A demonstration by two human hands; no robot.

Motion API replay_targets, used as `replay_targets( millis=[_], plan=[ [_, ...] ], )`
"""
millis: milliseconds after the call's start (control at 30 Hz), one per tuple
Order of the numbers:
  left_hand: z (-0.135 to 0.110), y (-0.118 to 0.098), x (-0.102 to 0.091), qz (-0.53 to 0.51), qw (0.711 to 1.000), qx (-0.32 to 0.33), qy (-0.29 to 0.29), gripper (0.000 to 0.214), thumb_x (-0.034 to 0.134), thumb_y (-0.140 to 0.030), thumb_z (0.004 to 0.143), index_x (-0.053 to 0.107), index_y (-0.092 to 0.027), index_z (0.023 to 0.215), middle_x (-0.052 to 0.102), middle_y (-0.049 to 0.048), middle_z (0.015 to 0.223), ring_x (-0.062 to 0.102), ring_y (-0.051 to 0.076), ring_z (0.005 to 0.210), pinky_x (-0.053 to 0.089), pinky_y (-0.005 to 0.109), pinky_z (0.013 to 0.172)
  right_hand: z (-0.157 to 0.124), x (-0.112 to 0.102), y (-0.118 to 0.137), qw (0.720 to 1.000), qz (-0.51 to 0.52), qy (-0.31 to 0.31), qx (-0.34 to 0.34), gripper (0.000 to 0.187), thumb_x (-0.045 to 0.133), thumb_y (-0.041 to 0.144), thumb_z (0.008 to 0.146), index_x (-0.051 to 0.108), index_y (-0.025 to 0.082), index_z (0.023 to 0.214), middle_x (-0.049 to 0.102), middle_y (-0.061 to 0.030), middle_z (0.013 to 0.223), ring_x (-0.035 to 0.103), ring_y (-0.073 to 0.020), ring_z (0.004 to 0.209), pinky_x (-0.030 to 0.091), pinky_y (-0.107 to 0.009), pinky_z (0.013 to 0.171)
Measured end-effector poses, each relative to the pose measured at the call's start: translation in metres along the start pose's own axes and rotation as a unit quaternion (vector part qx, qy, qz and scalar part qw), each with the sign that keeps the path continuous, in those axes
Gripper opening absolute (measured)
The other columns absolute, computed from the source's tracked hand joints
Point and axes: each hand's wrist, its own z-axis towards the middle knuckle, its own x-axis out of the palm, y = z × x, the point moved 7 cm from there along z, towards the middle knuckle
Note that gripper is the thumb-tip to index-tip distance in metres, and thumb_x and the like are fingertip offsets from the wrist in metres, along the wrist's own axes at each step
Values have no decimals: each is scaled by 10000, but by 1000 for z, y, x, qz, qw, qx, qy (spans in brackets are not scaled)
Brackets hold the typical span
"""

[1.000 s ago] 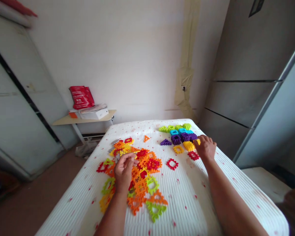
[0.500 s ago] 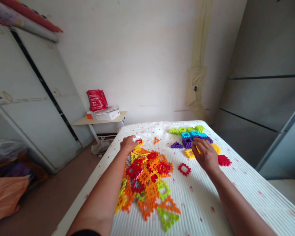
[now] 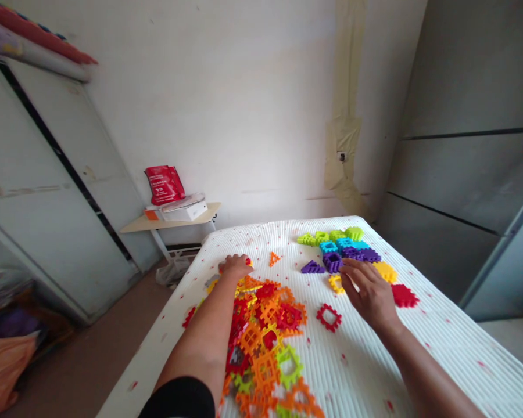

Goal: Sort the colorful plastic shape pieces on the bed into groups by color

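Note:
My left hand [image 3: 236, 266] lies over the far end of a loose pile of toothed plastic building pieces [image 3: 265, 310], mostly orange and red. Its fingers are spread and bent down, with bits of red and yellow showing at the fingertips. My right hand [image 3: 369, 290] hovers by the yellow pieces, thumb apart from the fingers; nothing shows in its grasp. Left of it is a yellow square piece [image 3: 336, 284], partly covered, and beyond it a yellow stack [image 3: 386, 271]. A red square frame [image 3: 329, 317] lies between the pile and my right hand.
Purple pieces [image 3: 332, 262], blue pieces [image 3: 344, 244] and green pieces [image 3: 337, 235] stand in rows at the far right, with a red stack [image 3: 404, 295] nearer. A purple triangle [image 3: 312, 267] and an orange triangle [image 3: 274, 258] lie apart. Grey cabinet [image 3: 462, 186] flanks the bed.
My left hand has pressed down onto the far end of the pile, and pieces now show left of my forearm. My right hand's fingers have parted from a yellow piece. The view has shifted slightly.

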Motion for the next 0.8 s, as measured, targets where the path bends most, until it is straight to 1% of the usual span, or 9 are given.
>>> replay_targets(
  millis=[133,200,267,400,467,567,633,733,800],
  plan=[
    [-8,-9,-3,-18,999,35,-8,476,571,-351,644,587,-299,1116,564,106,1216,399,340,1202,301,548,934,0,0,0,1000,6,0,5,108,507,197,865,600,179,915,651,-101,991,604,-212,885,484,-372,780],
    [-12,-11,-5,-43,998,52,-3,453,574,-339,635,614,-283,1083,588,92,1188,422,343,1188,296,529,946,-1,1,0,1000,8,2,8,118,498,202,868,604,179,915,650,-105,994,602,-213,886,483,-374,780],
    [-16,-10,-7,-81,994,71,11,434,573,-347,632,633,-278,1056,612,62,1160,468,330,1150,325,480,939,-2,3,-1,1000,9,4,9,130,485,205,873,607,182,912,650,-104,990,603,-210,880,481,-374,783],
    [-22,-8,-4,-179,974,120,65,399,559,-337,631,658,-246,1007,668,1,1015,576,242,997,416,315,836,-3,5,-4,1000,7,2,7,135,483,211,873,611,184,909,652,-101,983,604,-212,873,480,-375,784],
    [-26,-6,-2,-230,958,140,98,386,526,-340,649,663,-210,986,682,-6,910,608,209,894,444,274,756,-3,6,-5,1000,9,3,5,132,489,211,870,611,180,909,652,-102,981,603,-214,879,481,-376,790],
    [-36,-1,-3,-294,933,153,137,424,476,-375,676,650,-165,1001,679,4,815,619,198,781,463,277,680,-4,8,-5,1000,13,8,6,127,493,207,868,610,176,907,651,-102,979,601,-213,884,479,-381,806],
    [-44,3,-9,-325,919,159,154,450,482,-389,666,638,-159,1021,677,8,814,616,198,775,466,280,682,-4,8,-5,1000,17,10,10,120,498,206,866,608,178,905,648,-100,982,599,-210,878,482,-376,800],
    [-59,5,-18,-349,903,173,182,470,561,-380,602,640,-170,1015,676,10,844,607,204,811,458,279,714,-3,8,-4,1000,20,7,10,119,496,213,869,604,185,907,648,-98,981,601,-208,875,490,-371,784],
    [-71,4,-21,-352,890,190,219,540,632,-338,538,625,-172,1052,666,11,838,600,203,803,451,279,717,-3,7,-3,1000,16,5,6,119,491,217,872,602,186,906,649,-100,977,605,-211,880,493,-374,780]
  ],
)
